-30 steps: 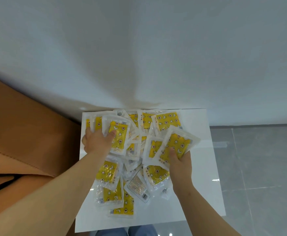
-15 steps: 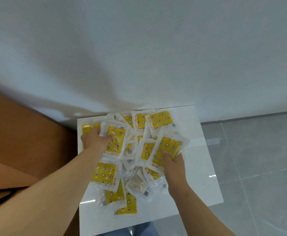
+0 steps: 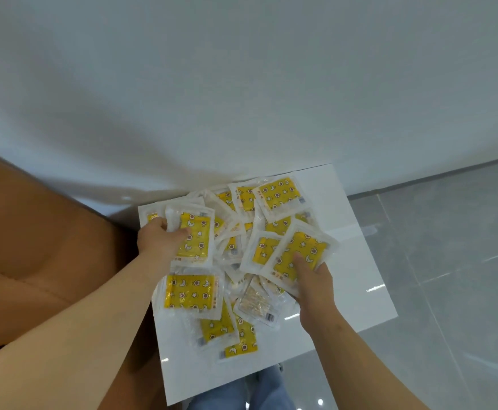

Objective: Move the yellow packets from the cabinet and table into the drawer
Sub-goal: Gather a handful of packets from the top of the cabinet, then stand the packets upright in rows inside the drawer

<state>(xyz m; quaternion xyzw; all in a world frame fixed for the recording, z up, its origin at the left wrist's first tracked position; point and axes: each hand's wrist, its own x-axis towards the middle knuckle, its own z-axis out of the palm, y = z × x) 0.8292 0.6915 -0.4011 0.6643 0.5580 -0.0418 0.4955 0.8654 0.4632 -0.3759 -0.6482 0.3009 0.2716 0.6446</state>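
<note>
**Head view.** We look down on a white table (image 3: 366, 279) set against a pale wall (image 3: 241, 84). The table bears a loose pile of packets (image 3: 235, 253). Each is a clear pouch with a yellow insert printed with stars and moons. They overlap at many angles, and we cannot count them. Taking the table's centre as the dial, the pile runs from the 12 o'clock edge, by the wall, down past the centre towards 6 o'clock. Bare tabletop shows at 3 o'clock and along the near edge.

The left hand (image 3: 160, 242) sits at 10 o'clock. Its thumb lies on the face of an upper packet (image 3: 197, 235) and its fingers curl round the packet's left edge, so we read a firm pinch on that packet.

The right hand (image 3: 315, 281) sits at 4 o'clock. Its thumb presses the yellow face of a tilted packet (image 3: 304, 250) and its fingers pass beneath, out of sight. It holds this packet, but we cannot tell whether it holds others under it.

A flat packet (image 3: 280, 193) lies uppermost at 1 o'clock, near the wall. A pale packet (image 3: 256, 303) at 6 o'clock shows a face that is not yellow. The lowest packet (image 3: 240, 347) lies nearest us.

Around the table we see an orange-brown seat (image 3: 40, 261) just beside it at 9 o'clock and a grey tiled floor (image 3: 448, 261) at 3 o'clock. Blue jeans (image 3: 241, 393) show below the near edge at 6 o'clock.
</note>
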